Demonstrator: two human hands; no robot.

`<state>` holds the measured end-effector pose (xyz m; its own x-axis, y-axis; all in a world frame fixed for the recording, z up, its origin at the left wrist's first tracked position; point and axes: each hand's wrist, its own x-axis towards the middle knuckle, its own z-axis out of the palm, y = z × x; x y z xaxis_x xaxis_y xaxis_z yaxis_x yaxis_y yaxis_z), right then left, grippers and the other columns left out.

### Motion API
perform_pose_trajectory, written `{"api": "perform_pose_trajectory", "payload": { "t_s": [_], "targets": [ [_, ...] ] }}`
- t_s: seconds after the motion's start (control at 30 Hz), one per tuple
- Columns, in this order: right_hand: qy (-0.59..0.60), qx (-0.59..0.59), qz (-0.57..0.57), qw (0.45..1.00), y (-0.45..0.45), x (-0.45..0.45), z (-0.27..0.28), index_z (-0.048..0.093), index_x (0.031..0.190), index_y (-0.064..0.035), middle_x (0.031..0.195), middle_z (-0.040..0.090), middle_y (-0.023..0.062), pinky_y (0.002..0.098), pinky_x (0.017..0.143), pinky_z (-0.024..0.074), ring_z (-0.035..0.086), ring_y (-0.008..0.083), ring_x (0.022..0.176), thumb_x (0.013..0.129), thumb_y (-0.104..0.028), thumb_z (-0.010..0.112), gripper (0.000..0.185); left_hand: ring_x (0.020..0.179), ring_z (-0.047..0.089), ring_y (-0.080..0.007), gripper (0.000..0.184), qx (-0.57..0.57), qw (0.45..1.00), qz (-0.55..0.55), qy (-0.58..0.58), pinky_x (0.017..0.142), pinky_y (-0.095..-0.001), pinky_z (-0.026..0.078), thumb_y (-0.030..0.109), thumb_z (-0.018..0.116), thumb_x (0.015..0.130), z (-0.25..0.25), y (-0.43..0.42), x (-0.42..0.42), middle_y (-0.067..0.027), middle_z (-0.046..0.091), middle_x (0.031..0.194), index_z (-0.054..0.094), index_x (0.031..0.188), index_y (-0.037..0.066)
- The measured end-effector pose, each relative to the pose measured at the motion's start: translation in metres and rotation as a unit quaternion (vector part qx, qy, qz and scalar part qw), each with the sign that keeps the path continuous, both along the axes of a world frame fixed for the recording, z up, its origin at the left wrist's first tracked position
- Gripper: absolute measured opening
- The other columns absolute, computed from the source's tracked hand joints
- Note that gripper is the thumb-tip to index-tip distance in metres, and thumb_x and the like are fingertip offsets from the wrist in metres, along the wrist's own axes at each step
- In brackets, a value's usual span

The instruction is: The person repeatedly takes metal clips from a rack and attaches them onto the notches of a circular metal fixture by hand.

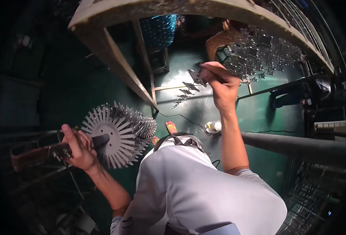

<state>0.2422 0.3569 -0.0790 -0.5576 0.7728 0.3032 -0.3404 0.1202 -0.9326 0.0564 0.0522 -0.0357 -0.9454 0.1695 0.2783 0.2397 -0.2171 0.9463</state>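
Note:
My left hand (80, 148) is at the left, its fingers curled round the hub end of a dark shaft and its thumb sticking out. From that shaft a stack of round spoked metal discs (112, 135) reaches away, its slim prongs fanned out all round. At upper centre my right hand (223, 84) pinches a small dark metal part (197, 77) between thumb and fingers. Below that part, several similar small metal pieces (186, 91) hang in a line, apart from my hand. What links them is too fine to make out.
A worn metal frame (116, 58) arches overhead, with a dense cluster of shiny metal parts (255, 53) hanging inside. Another person's patterned clothing (214, 44) shows behind it. A thick grey pipe (298, 147) runs at the right. Beside my feet stands a clear container (212, 127) on the green floor.

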Motion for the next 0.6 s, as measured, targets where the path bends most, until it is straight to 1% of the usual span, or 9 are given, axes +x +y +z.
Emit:
{"api": "perform_pose_trajectory", "payload": {
  "t_s": [0.07, 0.13, 0.2, 0.27, 0.37, 0.47, 0.53, 0.57, 0.6],
  "targets": [
    [-0.016, 0.002, 0.051, 0.999, -0.018, 0.001, -0.022, 0.074, 0.099, 0.0060, 0.098, 0.069, 0.0122, 0.0242, 0.071, 0.0518, 0.064, 0.0134, 0.082, 0.082, 0.006, 0.074, 0.017, 0.032, 0.028, -0.0077, 0.057, -0.005, 0.999, 0.035, 0.011, 0.034, -0.0246, 0.023, 0.025, 0.058, 0.103, 0.004, 0.006, 0.004, 0.0009, 0.033, 0.042, 0.036, 0.051, 0.012],
    [-0.057, 0.007, 0.094, 0.994, -0.035, 0.003, -0.037, 0.075, 0.099, 0.0053, 0.097, 0.070, 0.0130, 0.0242, 0.071, 0.0520, 0.065, 0.0143, 0.082, 0.082, 0.005, 0.076, 0.017, 0.032, 0.029, -0.0083, 0.058, 0.007, 0.999, 0.037, 0.029, 0.034, -0.0250, 0.023, 0.024, 0.059, 0.102, 0.001, 0.005, 0.002, 0.0004, 0.033, 0.041, 0.036, 0.050, 0.012],
    [-0.077, -0.028, 0.148, 0.986, -0.049, 0.004, -0.048, 0.076, 0.098, 0.0047, 0.095, 0.071, 0.0135, 0.0247, 0.072, 0.0520, 0.065, 0.0158, 0.083, 0.081, 0.004, 0.077, 0.017, 0.032, 0.030, -0.0087, 0.058, 0.008, 0.998, 0.047, 0.038, 0.034, -0.0252, 0.023, 0.022, 0.060, 0.101, 0.001, 0.005, 0.002, 0.0003, 0.033, 0.041, 0.036, 0.050, 0.012],
    [-0.085, -0.022, 0.190, 0.978, -0.061, -0.001, -0.055, 0.076, 0.096, 0.0049, 0.094, 0.072, 0.0155, 0.0272, 0.074, 0.0524, 0.066, 0.0192, 0.085, 0.079, 0.004, 0.078, 0.017, 0.032, 0.030, -0.0082, 0.056, 0.025, 0.997, 0.044, 0.050, 0.034, -0.0253, 0.024, 0.020, 0.062, 0.100, 0.002, 0.005, 0.001, 0.0003, 0.034, 0.042, 0.037, 0.051, 0.012],
    [-0.084, -0.012, 0.275, 0.958, -0.074, -0.011, -0.067, 0.076, 0.097, 0.0047, 0.094, 0.072, 0.0150, 0.0275, 0.074, 0.0521, 0.066, 0.0181, 0.086, 0.079, 0.004, 0.077, 0.017, 0.033, 0.031, -0.0073, 0.052, 0.050, 0.996, 0.042, 0.054, 0.034, -0.0243, 0.024, 0.017, 0.064, 0.099, 0.002, 0.006, 0.001, 0.0003, 0.036, 0.043, 0.040, 0.054, 0.011],
    [-0.102, -0.010, 0.330, 0.938, -0.089, -0.023, -0.074, 0.076, 0.097, 0.0036, 0.094, 0.072, 0.0134, 0.0272, 0.073, 0.0518, 0.066, 0.0167, 0.085, 0.080, 0.004, 0.077, 0.017, 0.031, 0.027, -0.0085, 0.060, -0.019, 0.996, 0.052, 0.075, 0.033, -0.0247, 0.023, 0.024, 0.053, 0.105, 0.006, 0.008, 0.003, 0.0003, 0.031, 0.042, 0.032, 0.050, 0.014],
    [-0.136, -0.034, 0.365, 0.920, -0.100, -0.027, -0.076, 0.076, 0.097, 0.0030, 0.094, 0.072, 0.0124, 0.0268, 0.073, 0.0519, 0.067, 0.0161, 0.084, 0.081, 0.004, 0.076, 0.017, 0.031, 0.027, -0.0085, 0.060, -0.021, 0.995, 0.050, 0.084, 0.033, -0.0247, 0.023, 0.023, 0.053, 0.105, 0.008, 0.009, 0.004, 0.0003, 0.031, 0.042, 0.032, 0.050, 0.014],
    [-0.102, -0.016, 0.373, 0.922, -0.106, -0.031, -0.081, 0.076, 0.097, 0.0025, 0.095, 0.072, 0.0128, 0.0270, 0.072, 0.0528, 0.067, 0.0161, 0.082, 0.082, 0.004, 0.075, 0.016, 0.031, 0.027, -0.0085, 0.059, -0.023, 0.995, 0.049, 0.089, 0.033, -0.0247, 0.022, 0.023, 0.053, 0.105, 0.008, 0.010, 0.004, 0.0002, 0.031, 0.042, 0.032, 0.050, 0.014],
    [-0.105, -0.016, 0.379, 0.919, -0.111, -0.033, -0.082, 0.076, 0.097, 0.0025, 0.095, 0.072, 0.0130, 0.0273, 0.072, 0.0530, 0.067, 0.0165, 0.082, 0.082, 0.003, 0.075, 0.015, 0.031, 0.027, -0.0086, 0.059, -0.021, 0.995, 0.050, 0.089, 0.033, -0.0247, 0.022, 0.023, 0.053, 0.105, 0.009, 0.010, 0.005, 0.0003, 0.031, 0.042, 0.032, 0.050, 0.014]
  ]
}}
